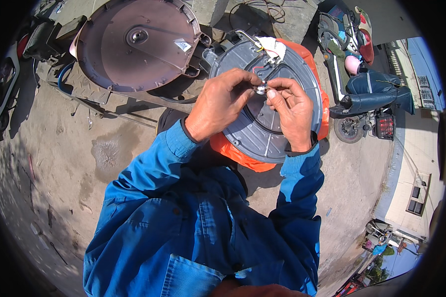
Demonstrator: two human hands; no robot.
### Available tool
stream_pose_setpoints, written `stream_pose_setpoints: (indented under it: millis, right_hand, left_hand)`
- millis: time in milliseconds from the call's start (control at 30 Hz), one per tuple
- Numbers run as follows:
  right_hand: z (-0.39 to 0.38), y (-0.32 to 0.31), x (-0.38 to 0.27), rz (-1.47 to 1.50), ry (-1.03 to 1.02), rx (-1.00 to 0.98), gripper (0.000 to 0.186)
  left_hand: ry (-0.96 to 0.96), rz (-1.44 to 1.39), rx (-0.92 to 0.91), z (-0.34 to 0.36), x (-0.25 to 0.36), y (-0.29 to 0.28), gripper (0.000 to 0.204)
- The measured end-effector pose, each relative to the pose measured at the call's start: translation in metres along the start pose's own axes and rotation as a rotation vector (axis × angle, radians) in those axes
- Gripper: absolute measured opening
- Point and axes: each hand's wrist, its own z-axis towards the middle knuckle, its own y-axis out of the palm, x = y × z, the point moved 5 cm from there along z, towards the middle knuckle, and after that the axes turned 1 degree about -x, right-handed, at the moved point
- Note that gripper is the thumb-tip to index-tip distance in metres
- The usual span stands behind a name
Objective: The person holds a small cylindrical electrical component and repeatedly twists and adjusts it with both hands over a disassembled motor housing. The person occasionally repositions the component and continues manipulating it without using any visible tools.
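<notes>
Small shiny metal part [260,89], silvery, glinting, details too small to tell; pinched between fingertips of left hand [218,104] and right hand [290,111], held over round grey base plate [248,133] with orange shell [233,154]. Brown round lid [134,42] lies upper left; parked scooter [362,94] right.

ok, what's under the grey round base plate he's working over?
Under the grey round base plate an orange housing shows along its lower-left and right edges. The left hand and right hand pinch a small metal part above it. The housing's interior is covered.
</notes>
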Motion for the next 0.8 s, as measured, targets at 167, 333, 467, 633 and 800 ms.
stream_pose_setpoints:
  millis: [167,333,467,633,800]
  right_hand:
    - [-0.0001,-0.0001,-0.0003,-0.023,-0.004,0.002,0.023]
    - [0.0001,0.0,-0.0006,-0.012,-0.012,0.012,0.023]
    - [0.0002,-0.001,-0.0003,-0.003,0.005,0.028,0.022]
    - [0.0001,-0.0005,-0.0007,-0.009,0.005,0.026,0.022]
    - [0.0012,0.0015,-0.0049,-0.011,0.06,0.037,0.022]
  left_hand:
    - [-0.004,-0.007,-0.003,-0.0001,0.0002,-0.0002,0.025]
    - [-0.007,-0.017,-0.003,-0.0004,0.0004,-0.0003,0.025]
    - [0.003,-0.011,-0.007,0.0,0.0019,-0.0009,0.023]
    - [0.014,-0.004,-0.013,0.0004,0.003,-0.0016,0.021]
    - [0.018,0.005,-0.016,0.002,0.0066,-0.0022,0.022]
